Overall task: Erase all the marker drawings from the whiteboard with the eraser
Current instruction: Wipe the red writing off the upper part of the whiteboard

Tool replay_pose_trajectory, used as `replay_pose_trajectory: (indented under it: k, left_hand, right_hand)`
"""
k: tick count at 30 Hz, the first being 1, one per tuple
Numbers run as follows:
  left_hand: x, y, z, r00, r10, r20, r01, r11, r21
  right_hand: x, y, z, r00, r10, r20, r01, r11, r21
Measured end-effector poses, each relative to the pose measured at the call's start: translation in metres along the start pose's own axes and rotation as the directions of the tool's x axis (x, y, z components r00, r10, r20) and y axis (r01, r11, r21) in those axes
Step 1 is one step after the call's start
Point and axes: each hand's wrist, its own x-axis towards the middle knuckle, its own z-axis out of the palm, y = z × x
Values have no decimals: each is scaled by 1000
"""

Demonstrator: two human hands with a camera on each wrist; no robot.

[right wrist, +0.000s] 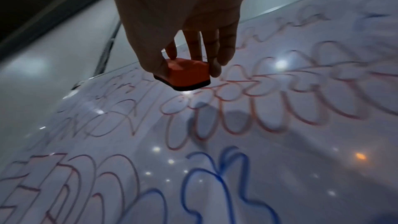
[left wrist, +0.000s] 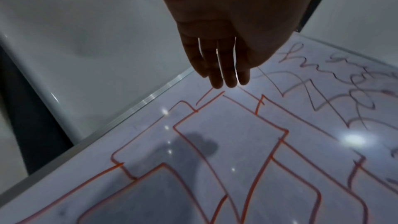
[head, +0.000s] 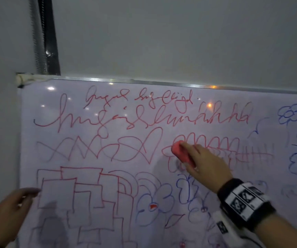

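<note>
A whiteboard [head: 162, 111] hangs on the wall, covered with red scribbles [head: 94, 120] on the left and middle and blue flower drawings [head: 289, 113] on the right. My right hand [head: 197, 158] grips a red eraser [head: 181, 153] with a black felt base [right wrist: 185, 87] and holds it against the red loops [right wrist: 258, 108] mid-board. Some red strokes right of the eraser look smeared. My left hand [head: 10, 208] has straight fingers [left wrist: 224, 71] whose tips rest near the board's left edge, over red nested boxes [left wrist: 226, 134].
The board's metal frame [head: 144, 81] runs along the top, with a grey wall above. A dark vertical strip and a ribbed conduit [head: 44, 33] stand on the wall at the upper left. A tagged wrist strap [head: 244, 201] sits on my right wrist.
</note>
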Motion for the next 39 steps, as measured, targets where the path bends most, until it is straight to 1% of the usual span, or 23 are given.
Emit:
replay_pose_trajectory:
  k: [1, 2, 3, 4, 5, 7, 9, 12, 13, 15, 17, 18, 19, 21, 22, 25, 27, 29, 31, 33, 35, 37, 39]
  left_hand:
    - [6, -6, -5, 1000, -4, 22, 4, 1000, -24]
    - [5, -7, -10, 999, 31, 12, -31, 998, -47]
    - [3, -8, -13, 999, 32, 44, -28, 997, -69]
    - [-7, 13, -20, 999, 13, 30, -10, 997, -79]
    - [-13, 44, -26, 999, 9, -45, -11, 998, -57]
    - [-14, 89, -35, 982, 65, -175, -71, 997, -31]
    - [4, 105, -40, 961, 145, -234, -149, 989, -1]
    - [31, 116, -45, 966, 75, -247, -85, 996, -31]
    - [35, 122, -49, 973, 62, -221, -68, 998, -17]
    - [43, 128, -50, 976, 120, -184, -120, 993, 10]
    - [53, 134, -49, 952, 252, -173, -244, 968, 68]
    - [59, 138, -49, 939, 303, -163, -296, 953, 66]
    - [67, 143, -50, 934, 322, -151, -324, 946, 15]
    - [79, 151, -52, 955, 257, -147, -282, 941, -186]
    - [84, 152, -52, 967, 204, -153, -241, 928, -283]
    - [94, 141, -44, 980, 121, -159, -181, 874, -450]
    - [97, 133, -36, 983, 112, -148, -171, 860, -481]
    - [98, 130, -31, 980, 103, -171, -174, 859, -482]
    - [98, 132, -31, 974, 106, -200, -192, 858, -477]
    - [99, 132, -31, 970, 124, -210, -211, 859, -467]
    - [100, 129, -29, 970, 128, -207, -214, 855, -473]
    - [99, 128, -29, 971, 125, -203, -209, 855, -475]
    - [98, 129, -29, 970, 128, -205, -213, 852, -477]
  right_hand:
    - [11, -11, -3, 999, -49, -16, 48, 998, -29]
    - [21, -21, -7, 995, -97, -36, 95, 994, -49]
    - [29, -28, -11, 988, -145, -58, 142, 988, -55]
    - [37, -35, -14, 975, -194, -103, 188, 980, -69]
    - [45, -43, -16, 970, -213, -115, 206, 976, -69]
    - [62, -67, -22, 966, -227, -120, 224, 974, -43]
    - [79, -92, -21, 954, -266, -141, 261, 964, -54]
    - [102, -135, -12, 917, -384, -110, 374, 922, -98]
    - [107, -149, -7, 902, -418, -111, 405, 906, -120]
    - [119, -174, 7, 868, -480, -126, 455, 871, -185]
    - [131, -197, 15, 843, -517, -149, 483, 849, -214]
    - [138, -206, 17, 846, -504, -175, 470, 859, -203]
    - [147, -214, 16, 862, -464, -205, 433, 883, -179]
    - [168, -225, 13, 902, -338, -267, 323, 941, -100]
    - [179, -228, 12, 906, -288, -310, 283, 957, -61]
    - [210, -241, 4, 876, -235, -421, 246, 969, -27]
    - [225, -252, 4, 849, -214, -483, 231, 973, -24]
    - [228, -268, 11, 841, -232, -490, 239, 970, -49]
    - [217, -284, 31, 803, -387, -454, 364, 921, -141]
    - [203, -287, 48, 741, -560, -371, 504, 829, -242]
    - [207, -276, 43, 704, -622, -343, 532, 782, -325]
    - [218, -266, 29, 714, -540, -446, 447, 841, -304]
    - [223, -270, 27, 739, -366, -566, 345, 927, -149]
